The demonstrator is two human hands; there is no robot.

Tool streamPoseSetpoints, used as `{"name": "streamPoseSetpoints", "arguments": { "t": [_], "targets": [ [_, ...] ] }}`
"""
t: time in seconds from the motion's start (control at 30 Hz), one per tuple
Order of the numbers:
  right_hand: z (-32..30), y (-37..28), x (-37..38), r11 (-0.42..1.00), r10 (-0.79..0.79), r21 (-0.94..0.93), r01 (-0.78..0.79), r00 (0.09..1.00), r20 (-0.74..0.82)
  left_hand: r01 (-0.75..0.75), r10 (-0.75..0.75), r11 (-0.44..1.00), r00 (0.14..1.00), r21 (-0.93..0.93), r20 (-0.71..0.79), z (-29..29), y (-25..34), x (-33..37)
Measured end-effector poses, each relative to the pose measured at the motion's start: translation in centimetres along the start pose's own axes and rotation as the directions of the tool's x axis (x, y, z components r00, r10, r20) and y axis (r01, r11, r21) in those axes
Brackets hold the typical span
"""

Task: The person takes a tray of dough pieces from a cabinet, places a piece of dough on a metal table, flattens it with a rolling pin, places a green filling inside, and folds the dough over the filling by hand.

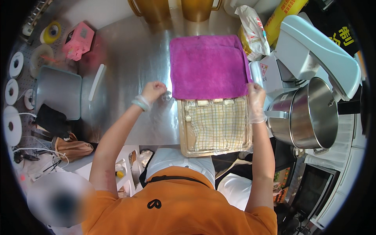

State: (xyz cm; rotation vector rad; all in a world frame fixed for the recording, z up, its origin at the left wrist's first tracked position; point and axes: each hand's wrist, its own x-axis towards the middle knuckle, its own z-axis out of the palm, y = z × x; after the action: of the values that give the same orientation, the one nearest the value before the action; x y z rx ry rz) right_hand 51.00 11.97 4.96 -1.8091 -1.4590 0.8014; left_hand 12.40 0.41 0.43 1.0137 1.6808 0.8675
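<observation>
A purple towel (209, 66) lies over the far part of a shallow beige tray (182, 135). Nearer me in the tray, a yellow-and-white checked cloth (213, 125) is spread, and small pale pieces (203, 102) show along its far edge and left side. My right hand (257, 98), in a clear plastic glove, is closed on the towel's near right corner. Just left of the towel's near left corner is my left hand (154, 92), fingers pinched together. Clear plastic shows by its fingertips; whether it grips anything is hidden.
Steel pots (309, 113) and a pale blue machine (317, 51) stand close on the right. A white strip (97, 82), a pink box (80, 39) and a translucent bin (58, 90) are at the left. Brown pitchers (154, 9) stand at the back of the steel table (129, 58).
</observation>
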Motion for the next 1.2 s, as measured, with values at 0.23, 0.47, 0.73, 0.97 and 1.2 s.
{"name": "streamPoseSetpoints", "arguments": {
  "t": [0.23, 0.47, 0.73, 0.97, 1.2],
  "targets": [
    [0.2, 3.7, -0.9, 0.949, -0.112, -0.309, 0.058, 0.981, -0.159, 0.025, -0.024, 0.999, 0.999, 0.044, -0.035, 3.7, -2.6, -2.0],
    [1.7, 5.6, 1.9, 0.845, -0.138, -0.534, 0.001, 0.966, -0.218, -0.065, 0.073, 0.994, 0.994, 0.093, -0.081, 4.8, -1.6, -2.0],
    [1.7, 6.9, 3.8, 0.806, -0.173, -0.592, 0.02, 0.964, -0.204, -0.048, 0.048, 0.999, 0.994, 0.002, -0.099, 5.8, -0.9, -1.1],
    [-1.0, -0.7, 5.9, 0.804, -0.453, -0.535, 0.261, 0.852, -0.264, -0.321, 0.304, 0.947, 0.915, -0.025, -0.264, 2.8, 5.7, 4.7],
    [-7.7, -16.1, 8.4, 0.741, -0.663, -0.463, 0.487, 0.641, -0.387, -0.721, 0.67, 0.693, 0.641, 0.006, -0.375, -6.8, 28.0, 6.4]
  ]
}}
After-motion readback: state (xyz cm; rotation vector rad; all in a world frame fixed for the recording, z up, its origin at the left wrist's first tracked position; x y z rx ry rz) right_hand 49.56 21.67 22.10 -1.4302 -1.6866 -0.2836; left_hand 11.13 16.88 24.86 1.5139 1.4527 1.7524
